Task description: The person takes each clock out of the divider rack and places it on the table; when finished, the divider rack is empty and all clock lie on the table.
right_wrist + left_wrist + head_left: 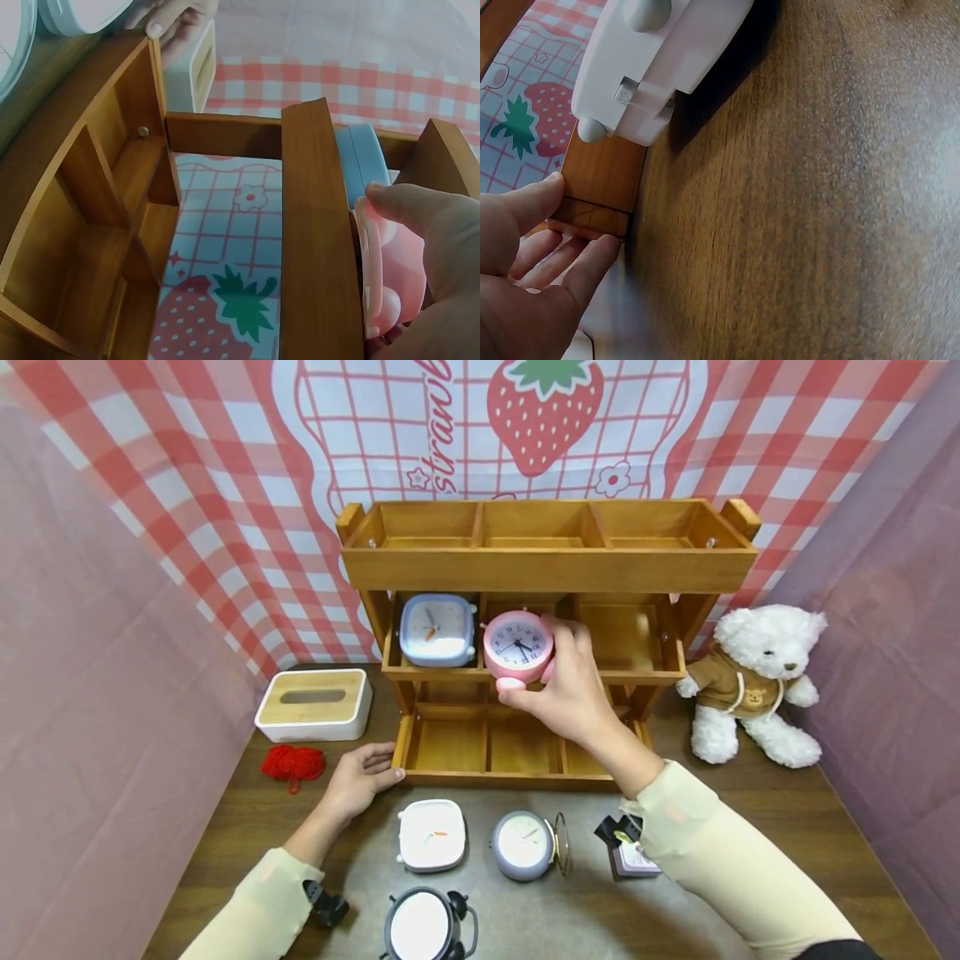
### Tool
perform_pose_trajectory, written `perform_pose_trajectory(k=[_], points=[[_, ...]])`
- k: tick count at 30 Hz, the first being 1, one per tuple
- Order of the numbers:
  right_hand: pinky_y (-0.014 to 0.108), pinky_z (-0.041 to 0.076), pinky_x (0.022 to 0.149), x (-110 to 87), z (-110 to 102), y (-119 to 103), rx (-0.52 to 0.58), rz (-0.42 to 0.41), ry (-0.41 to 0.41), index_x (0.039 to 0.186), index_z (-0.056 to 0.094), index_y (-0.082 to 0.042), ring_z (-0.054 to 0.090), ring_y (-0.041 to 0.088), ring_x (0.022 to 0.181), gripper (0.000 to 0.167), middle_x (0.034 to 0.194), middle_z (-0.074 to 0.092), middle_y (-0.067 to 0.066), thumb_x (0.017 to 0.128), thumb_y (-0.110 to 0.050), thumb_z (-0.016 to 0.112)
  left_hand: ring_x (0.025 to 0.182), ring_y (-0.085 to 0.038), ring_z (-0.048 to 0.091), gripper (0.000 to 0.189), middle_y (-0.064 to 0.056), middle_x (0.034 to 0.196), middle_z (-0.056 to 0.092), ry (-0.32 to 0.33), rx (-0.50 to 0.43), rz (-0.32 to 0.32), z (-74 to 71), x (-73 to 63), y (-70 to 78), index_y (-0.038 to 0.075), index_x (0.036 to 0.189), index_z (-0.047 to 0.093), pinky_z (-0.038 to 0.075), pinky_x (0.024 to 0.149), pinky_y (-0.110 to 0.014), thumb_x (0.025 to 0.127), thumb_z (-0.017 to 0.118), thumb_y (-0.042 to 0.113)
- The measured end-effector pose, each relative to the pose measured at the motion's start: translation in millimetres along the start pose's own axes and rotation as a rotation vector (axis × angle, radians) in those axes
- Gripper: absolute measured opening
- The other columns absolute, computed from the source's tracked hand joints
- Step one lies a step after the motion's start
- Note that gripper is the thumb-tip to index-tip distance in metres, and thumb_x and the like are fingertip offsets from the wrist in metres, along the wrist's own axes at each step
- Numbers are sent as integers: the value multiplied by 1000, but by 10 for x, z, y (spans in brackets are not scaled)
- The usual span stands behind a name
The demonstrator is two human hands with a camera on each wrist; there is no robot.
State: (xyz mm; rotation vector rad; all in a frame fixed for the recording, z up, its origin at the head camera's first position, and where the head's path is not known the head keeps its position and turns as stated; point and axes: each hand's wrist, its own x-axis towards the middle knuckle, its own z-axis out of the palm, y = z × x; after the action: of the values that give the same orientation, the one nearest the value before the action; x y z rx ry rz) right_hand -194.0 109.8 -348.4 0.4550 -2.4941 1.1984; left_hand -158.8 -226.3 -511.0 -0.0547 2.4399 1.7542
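Note:
My right hand (573, 685) grips a pink round alarm clock (517, 643) between thumb and fingers, at the middle compartment of the wooden shelf's (547, 570) second tier. The clock's face is tilted, and whether its base touches the shelf I cannot tell. To its left a blue alarm clock (437, 628) stands in the left compartment; the right wrist view shows the pink clock (394, 270) close beside it. Down at the shelf's lower left corner, my left hand (360, 781) pinches the wooden edge with thumb and fingers, as the left wrist view shows.
In front of the shelf lie a white alarm clock (432, 835), a grey round clock (522, 846), a black twin-bell clock (420, 927) and a small purple box (636, 860). A tissue box (313, 703) and red yarn (293, 763) sit left, a teddy bear (753, 689) right.

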Motion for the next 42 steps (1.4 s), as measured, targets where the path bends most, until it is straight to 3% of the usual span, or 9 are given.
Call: perform_pose_trajectory(k=[10, 16, 22, 29, 34, 42], points=[[51, 43, 110, 26, -9, 13, 22, 7, -11, 154, 38, -4, 54, 32, 127, 111, 142, 53, 19, 66, -34, 98, 128, -41, 60, 54, -31, 135, 62, 1, 14, 0, -4, 16, -31, -8, 139, 56, 56, 96, -28, 91, 76, 1], [51, 46, 107, 38, -21, -7, 39, 33, 35, 145, 48, -4, 56, 33, 122, 97, 136, 56, 18, 65, -27, 98, 129, -42, 60, 54, -32, 136, 61, 2, 6, -3, 0, 15, -29, -8, 140, 55, 56, 96, -28, 91, 75, 1], [46, 52, 104, 20, -35, 0, 88, 54, 22, 143, 50, -5, 61, 30, 121, 94, 134, 60, 15, 66, -27, 98, 129, -45, 59, 54, -35, 137, 59, -8, 19, 5, -2, -32, 42, -11, 140, 53, 57, 93, -26, 91, 74, 0], [42, 53, 104, -27, -97, -6, 158, -6, 27, 142, 53, -7, 62, 25, 121, 90, 134, 61, 10, 66, -25, 98, 129, -41, 60, 54, -31, 137, 61, 1, 22, -4, -6, 7, -30, -7, 140, 56, 57, 94, -27, 91, 76, 1], [39, 52, 103, -132, -207, 17, 172, -39, 10, 141, 55, -10, 61, 20, 119, 89, 132, 62, 6, 64, -21, 99, 129, -42, 60, 54, -31, 137, 61, 1, 20, 2, -4, 6, -22, -8, 140, 56, 56, 95, -26, 91, 76, 1], [23, 47, 100, -486, -374, 108, 150, -95, -87, 140, 56, -12, 61, 17, 118, 89, 131, 65, 2, 63, -21, 101, 130, -44, 58, 54, -33, 138, 58, -9, 16, 13, -9, 17, -32, -10, 141, 53, 55, 95, -24, 92, 74, 1]])
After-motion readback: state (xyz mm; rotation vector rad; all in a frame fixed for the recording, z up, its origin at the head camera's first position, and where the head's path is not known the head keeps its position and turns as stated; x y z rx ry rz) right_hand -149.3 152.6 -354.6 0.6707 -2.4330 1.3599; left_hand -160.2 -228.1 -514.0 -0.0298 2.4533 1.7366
